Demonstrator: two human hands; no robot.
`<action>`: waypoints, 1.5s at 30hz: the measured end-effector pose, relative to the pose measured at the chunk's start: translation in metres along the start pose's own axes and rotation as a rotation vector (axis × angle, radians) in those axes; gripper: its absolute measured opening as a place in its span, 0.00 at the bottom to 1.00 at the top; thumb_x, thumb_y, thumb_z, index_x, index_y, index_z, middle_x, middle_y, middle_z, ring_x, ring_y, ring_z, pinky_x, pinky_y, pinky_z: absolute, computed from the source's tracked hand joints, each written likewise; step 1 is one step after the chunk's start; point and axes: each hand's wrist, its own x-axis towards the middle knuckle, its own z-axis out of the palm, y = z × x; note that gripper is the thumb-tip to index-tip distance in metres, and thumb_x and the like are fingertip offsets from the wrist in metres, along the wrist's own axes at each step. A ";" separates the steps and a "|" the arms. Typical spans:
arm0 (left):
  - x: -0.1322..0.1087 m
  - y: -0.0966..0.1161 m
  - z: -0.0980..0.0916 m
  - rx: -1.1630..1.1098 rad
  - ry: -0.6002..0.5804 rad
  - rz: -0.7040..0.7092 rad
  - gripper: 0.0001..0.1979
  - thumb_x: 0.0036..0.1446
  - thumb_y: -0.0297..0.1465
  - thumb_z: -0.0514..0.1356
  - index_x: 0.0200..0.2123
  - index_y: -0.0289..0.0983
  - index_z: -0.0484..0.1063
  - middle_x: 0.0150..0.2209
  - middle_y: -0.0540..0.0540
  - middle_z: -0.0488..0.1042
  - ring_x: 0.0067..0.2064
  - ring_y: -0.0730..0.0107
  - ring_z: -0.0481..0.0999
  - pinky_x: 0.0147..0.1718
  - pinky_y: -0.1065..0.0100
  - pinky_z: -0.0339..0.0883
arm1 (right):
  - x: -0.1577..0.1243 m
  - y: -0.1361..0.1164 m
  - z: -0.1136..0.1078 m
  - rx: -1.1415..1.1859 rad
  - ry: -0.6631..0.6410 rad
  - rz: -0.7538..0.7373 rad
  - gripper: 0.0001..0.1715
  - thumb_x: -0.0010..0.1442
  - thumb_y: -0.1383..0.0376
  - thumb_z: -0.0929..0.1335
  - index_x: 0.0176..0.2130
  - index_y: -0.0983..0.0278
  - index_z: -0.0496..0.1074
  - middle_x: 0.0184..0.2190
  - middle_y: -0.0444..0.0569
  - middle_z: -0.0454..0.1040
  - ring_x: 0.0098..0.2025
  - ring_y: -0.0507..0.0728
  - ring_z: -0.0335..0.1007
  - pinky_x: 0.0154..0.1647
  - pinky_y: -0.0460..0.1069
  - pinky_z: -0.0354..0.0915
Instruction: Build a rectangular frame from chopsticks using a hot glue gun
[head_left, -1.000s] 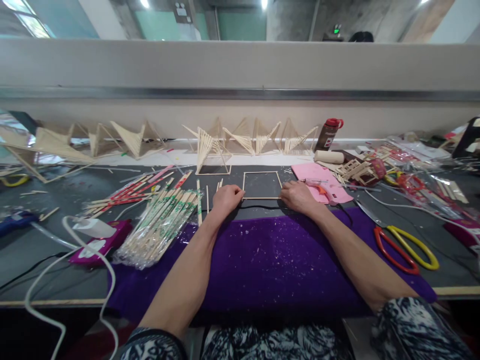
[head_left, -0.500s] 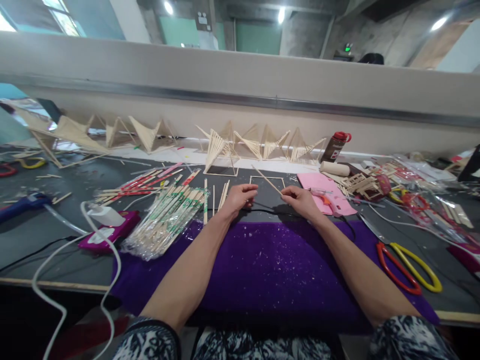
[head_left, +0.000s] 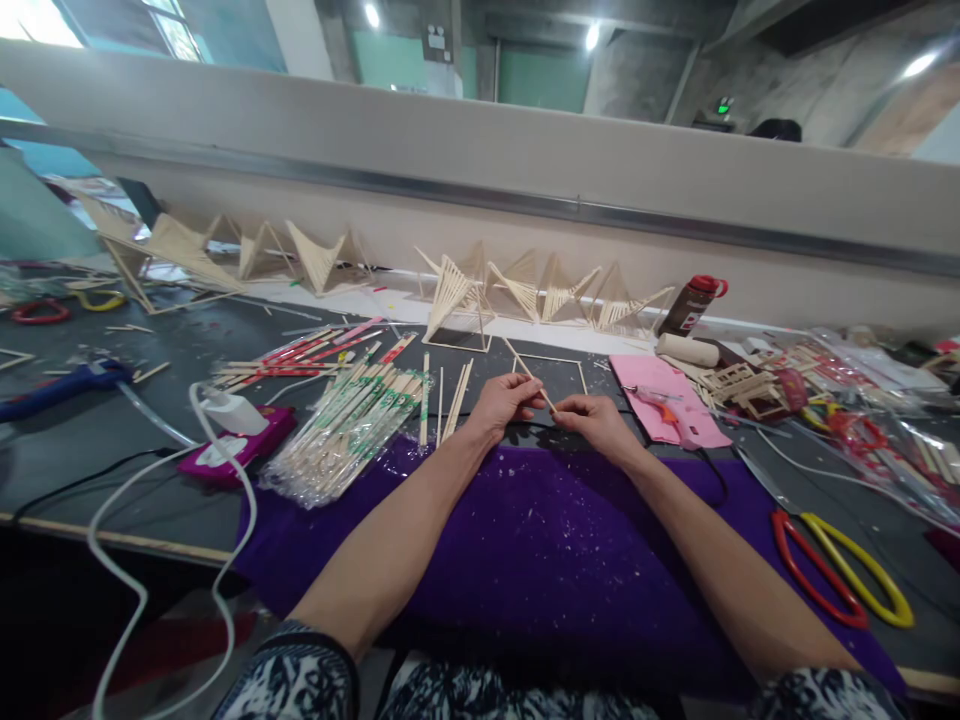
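A thin wooden stick, like a chopstick, slants up and to the left between my hands. My left hand pinches it partway along. At its lower end, the fingertips of my right hand are closed on it. Just beyond the hands lies a flat frame of sticks on the dark table, partly covered by them. A few loose sticks lie left of my left hand, beside a clear plastic bag of chopsticks. To the right, a glue gun rests on a pink sheet.
Several stick models stand along the back wall. A purple cloth covers the table's front. Large red-and-yellow-handled scissors lie at right. A bottle stands behind the glue gun. At left are a power strip and white cable.
My left hand has moved over to the stick and now pinches it; half a second ago only my right hand held it. The view has swung slightly left.
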 end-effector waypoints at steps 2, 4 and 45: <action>-0.001 0.001 0.001 -0.017 -0.004 0.003 0.11 0.44 0.33 0.65 0.28 0.32 0.71 0.28 0.47 0.74 0.26 0.76 0.73 0.18 0.79 0.62 | 0.000 0.000 -0.001 0.117 -0.024 0.073 0.12 0.47 0.59 0.70 0.30 0.65 0.76 0.22 0.43 0.72 0.24 0.50 0.62 0.27 0.46 0.57; -0.002 0.001 0.002 -0.041 -0.021 0.012 0.11 0.44 0.33 0.65 0.28 0.32 0.71 0.28 0.47 0.74 0.27 0.76 0.73 0.19 0.79 0.62 | 0.001 -0.001 -0.003 0.215 -0.035 0.136 0.12 0.46 0.59 0.71 0.29 0.66 0.76 0.22 0.45 0.73 0.23 0.50 0.62 0.25 0.46 0.57; -0.019 0.014 0.003 0.349 -0.537 -0.059 0.18 0.56 0.41 0.53 0.39 0.33 0.71 0.20 0.52 0.66 0.16 0.82 0.56 0.16 0.75 0.46 | 0.012 0.009 -0.042 0.476 0.229 0.105 0.14 0.44 0.58 0.72 0.29 0.64 0.69 0.23 0.41 0.67 0.19 0.46 0.54 0.19 0.44 0.52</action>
